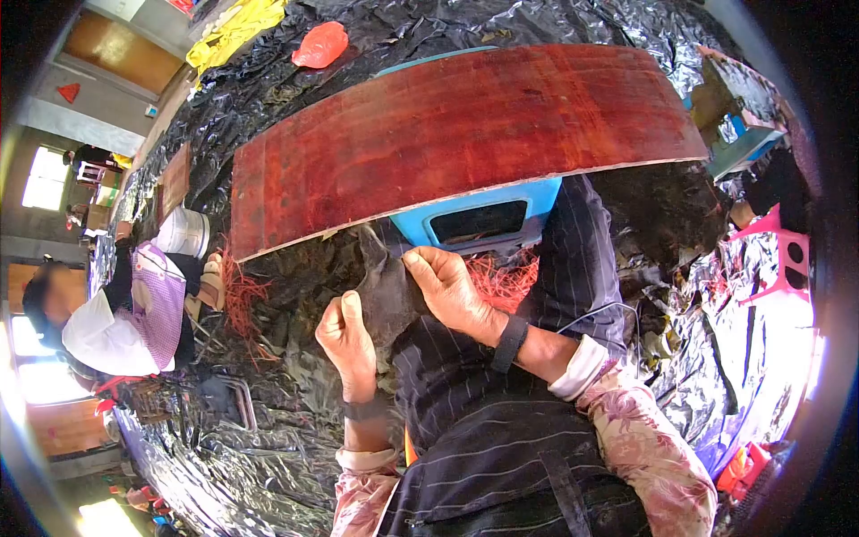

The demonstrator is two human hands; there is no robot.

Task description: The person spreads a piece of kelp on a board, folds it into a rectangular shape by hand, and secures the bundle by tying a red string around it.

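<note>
My left hand [347,345] is closed, thumb against the curled fingers, at the left edge of a thin dark grey sheet [385,291]. With thumb and fingers pinched together, my right hand [447,285] holds the sheet's upper right part. The sheet hangs between both hands, above my striped dark trousers. Just beyond my right hand is a blue plastic stool [546,199], with a long reddish-brown board [465,130] lying across it. Red shredded strands [503,279] lie under the stool's near side.
A person [134,327] in a checked garment sits at the left, near a white bucket [184,233]. Crumpled black plastic sheeting [242,447] covers the ground. A pink stool [787,264] is at the right; a red bag [320,45] and yellow cloth [234,34] lie beyond the board.
</note>
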